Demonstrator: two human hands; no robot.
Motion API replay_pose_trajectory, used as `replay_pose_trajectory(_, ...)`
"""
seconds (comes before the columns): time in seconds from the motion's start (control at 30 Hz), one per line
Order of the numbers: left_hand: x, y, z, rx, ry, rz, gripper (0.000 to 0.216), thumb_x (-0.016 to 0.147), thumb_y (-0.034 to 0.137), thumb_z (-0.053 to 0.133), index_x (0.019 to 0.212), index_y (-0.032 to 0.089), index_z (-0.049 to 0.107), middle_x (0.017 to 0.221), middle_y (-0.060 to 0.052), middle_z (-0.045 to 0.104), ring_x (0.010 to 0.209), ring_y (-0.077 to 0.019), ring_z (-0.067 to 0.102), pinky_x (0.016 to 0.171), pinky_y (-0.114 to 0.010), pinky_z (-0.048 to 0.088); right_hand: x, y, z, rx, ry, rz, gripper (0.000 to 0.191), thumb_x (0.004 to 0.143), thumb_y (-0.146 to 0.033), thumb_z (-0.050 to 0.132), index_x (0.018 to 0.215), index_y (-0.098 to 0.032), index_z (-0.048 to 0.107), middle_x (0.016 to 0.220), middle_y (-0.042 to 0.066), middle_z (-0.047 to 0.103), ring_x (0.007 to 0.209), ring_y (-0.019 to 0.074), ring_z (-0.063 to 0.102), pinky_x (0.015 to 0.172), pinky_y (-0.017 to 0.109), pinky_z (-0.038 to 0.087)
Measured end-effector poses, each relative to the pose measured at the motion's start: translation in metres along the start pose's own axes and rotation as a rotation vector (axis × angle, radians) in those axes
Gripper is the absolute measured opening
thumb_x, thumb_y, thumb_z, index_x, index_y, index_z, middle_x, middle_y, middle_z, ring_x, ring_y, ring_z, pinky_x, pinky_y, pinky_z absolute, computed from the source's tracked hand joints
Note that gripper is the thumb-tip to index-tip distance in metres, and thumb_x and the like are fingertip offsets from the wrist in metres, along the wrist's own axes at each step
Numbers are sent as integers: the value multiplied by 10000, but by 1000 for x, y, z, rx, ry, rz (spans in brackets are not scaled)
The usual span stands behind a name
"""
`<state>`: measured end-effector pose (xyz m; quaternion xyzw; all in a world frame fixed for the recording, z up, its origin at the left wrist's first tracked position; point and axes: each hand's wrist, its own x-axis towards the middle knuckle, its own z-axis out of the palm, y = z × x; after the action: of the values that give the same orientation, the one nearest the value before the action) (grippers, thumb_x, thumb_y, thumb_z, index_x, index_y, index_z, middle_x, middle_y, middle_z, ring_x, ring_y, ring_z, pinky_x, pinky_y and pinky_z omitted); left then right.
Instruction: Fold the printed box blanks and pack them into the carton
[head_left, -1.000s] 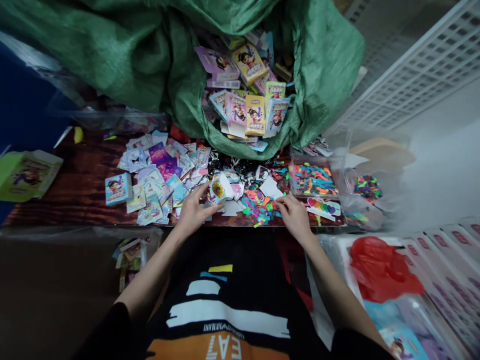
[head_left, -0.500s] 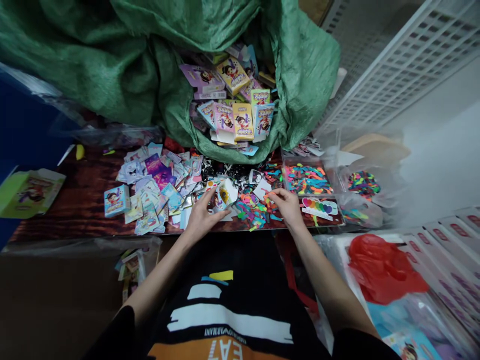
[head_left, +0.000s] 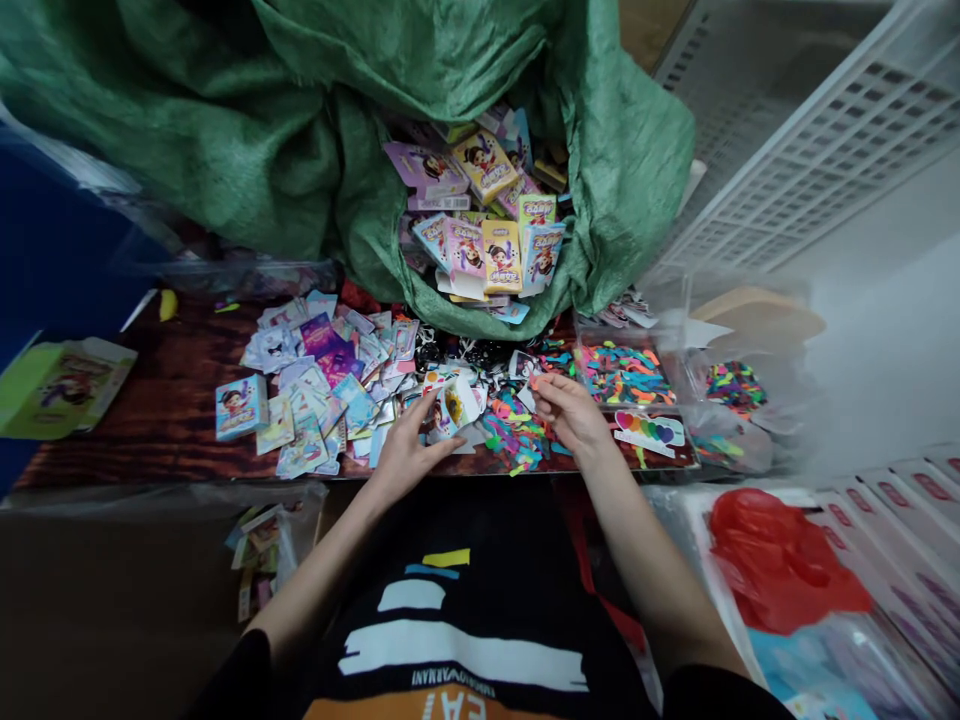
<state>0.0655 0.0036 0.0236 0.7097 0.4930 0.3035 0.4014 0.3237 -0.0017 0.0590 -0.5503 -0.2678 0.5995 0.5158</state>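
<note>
In the head view, my left grip (head_left: 409, 455) is clasping one white folded card with a yellow flower print (head_left: 459, 402), which is lying on the brown wood-grain table (head_left: 150, 440). My right grip (head_left: 570, 412) is hovering half-curled just beside a heap of multicoloured paper scraps (head_left: 514, 435); I cannot tell whether it is grasping anything.

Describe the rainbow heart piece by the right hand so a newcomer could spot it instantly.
From the green woven sack, look down to the wood-grain table. Right of the right hand, below a clear tray of neon strips, lies a white card printed with rainbow hearts, the only hearts in sight.
</note>
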Motion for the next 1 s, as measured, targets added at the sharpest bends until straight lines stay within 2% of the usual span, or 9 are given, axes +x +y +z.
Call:
replay_pose_trajectory(0.13,-2,-1,1,127,25,61,672,772,366,759,1377,216,510,1324,-125,623,1202,-295,606,1006,-443,503,-4,-2,12,-62,-20,-48,360,577,-466,812,689,-202,594,523,-66,435,452,70,329,418,216,209)
replay_pose_trajectory(0.23,-1,0,3,256,22,114,608,784,328,755,1337,219,526,1300,-118,634,1192,-292,605,1002,-438,501,-12,-1,30,-240,-34,-180,245,700,-425,740,701,-203,635,564,-40,489,502,97,397,459,235,299)
replay_pose_trajectory(0.37,-1,3,6,346,31,141,607,780,312,761,1323,206,512,1294,-124,628,1195,-294,593,1000,-433,496,-22,8,64,-648,-9,-527,147,839,-280,620,723,-217,684,822,42,615,814,197,562,742,348,480)
replay_pose_trajectory(0.5,-3,4,6,360,67,139,620,782,298,746,1336,201,486,1287,-128,622,1181,-297,596,989,-437,499,-22,15,82,-940,-106,-686,141,848,-178,587,764,-220,692,1148,100,633,1177,292,492,1029,495,407)
replay_pose_trajectory(0.6,-4,-1,-1,350,101,127,641,779,315,754,1344,203,473,1288,-131,619,1185,-302,594,991,-441,496,-15,8,67,-828,-213,-635,162,860,-180,555,864,-231,709,1232,80,623,1192,266,520,1011,473,430)
replay_pose_trajectory(0.67,-4,-7,-8,340,125,119,653,771,324,766,1341,190,476,1290,-139,621,1186,-303,595,996,-438,494,-7,1,46,-679,-133,-578,171,867,-211,527,880,-226,697,1163,73,647,1086,238,583,885,409,489)
replay_pose_trajectory(0.73,-2,-12,-13,326,151,106,641,769,327,769,1326,178,490,1269,-140,637,1171,-300,606,988,-432,499,2,-2,23,-604,29,-515,151,840,-231,524,851,-207,673,1017,68,660,909,214,616,744,355,494)
replay_pose_trajectory(0.83,0,-17,-14,291,154,83,627,767,352,767,1310,176,508,1246,-133,652,1145,-294,625,968,-423,514,13,6,4,-730,140,-450,128,783,-215,525,796,-194,650,834,36,626,730,184,582,692,332,458)
replay_pose_trajectory(1.0,-4,-20,-11,239,189,42,632,764,405,763,1309,199,520,1254,-119,655,1141,-292,634,974,-424,517,24,31,13,-1044,83,-483,144,806,-197,502,734,-206,627,801,40,612,779,200,582,741,321,432)
